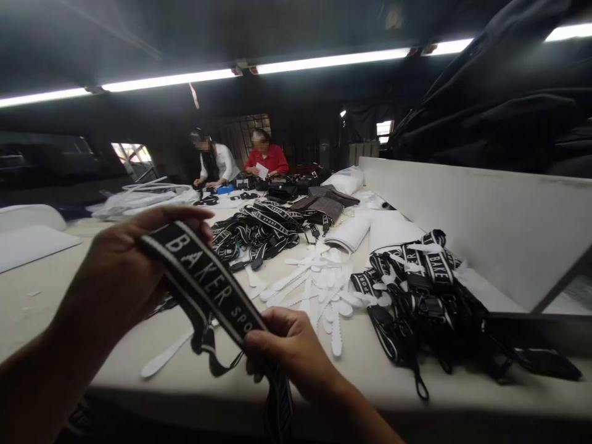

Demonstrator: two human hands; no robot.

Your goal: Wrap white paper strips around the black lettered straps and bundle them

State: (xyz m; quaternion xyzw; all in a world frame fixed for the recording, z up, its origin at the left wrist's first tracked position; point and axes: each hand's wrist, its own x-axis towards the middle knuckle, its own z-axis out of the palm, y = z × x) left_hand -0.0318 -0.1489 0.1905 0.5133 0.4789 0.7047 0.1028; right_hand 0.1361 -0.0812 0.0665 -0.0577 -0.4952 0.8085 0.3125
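Observation:
A black webbing strap [208, 277] with white edge stripes and the lettering "BAKER SPO" stretches between my two hands above the table's near edge. My left hand [123, 271] is closed around its upper end, the fingers curled over the band. Lower down, my right hand [289, 345] pinches the strap between thumb and fingers. One length hangs below the right hand, and a loop sags beneath the lettered part. White toothed plastic strips [324, 283] lie scattered just past my right hand, and a single strip [164, 361] lies below the strap.
A heap of similar straps [263, 222] lies mid-table; another bundle [425, 296] with buckles is at the right. White sheets [351, 231] and a dark folded cloth [324, 203] lie behind. A white panel [462, 216] borders the right. Two people [271, 159] work at the far end.

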